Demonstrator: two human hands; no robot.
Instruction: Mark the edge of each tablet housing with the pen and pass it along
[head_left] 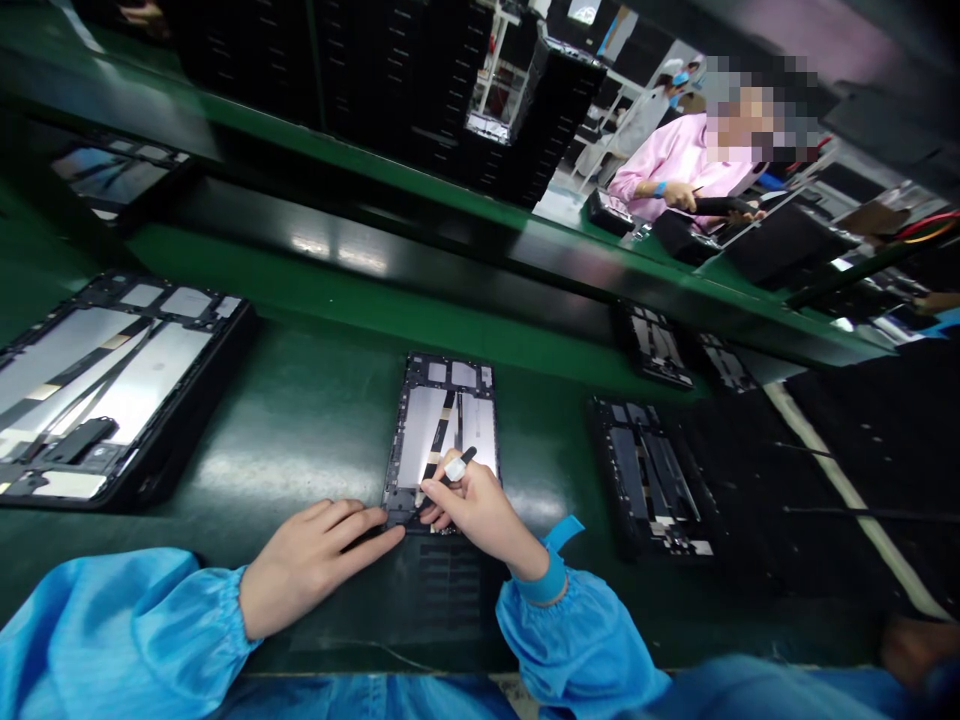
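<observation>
I am working at a green desk point(322, 395), and the middle tablet point(484, 420) is lying on it in front of me, its inner side showing. To the left of the middle tablet, a thick black-edged stack point(127, 365) is sitting, with a similar opened unit facing up on top. To the right of the middle tablet, a darker opened unit point(652, 480) is lying, and beyond that same side two more units are resting, the nearer one point(656, 345) showing silver panels.

My left hand point(319, 555) is lying loosely spread at the near left corner of the middle tablet, its fingertips touching the edge, gripping nothing. My right hand point(476, 505) is bending over the near end of the middle tablet, its fingers drawn narrow and pinching a slim dark tool point(469, 455). A blue band point(551, 575) is circling that wrist. Under the fingers, a dark ribbon strip point(442, 425) is running lengthwise over the middle tablet's silver panel.

As I judge it, I am doing fine work with the tool at the near end of the middle tablet; my fingers are hiding exactly what its tip is meeting. The next move, I think, is calling for light, precise tip pressure, with my left hand steadying the corner.
</observation>
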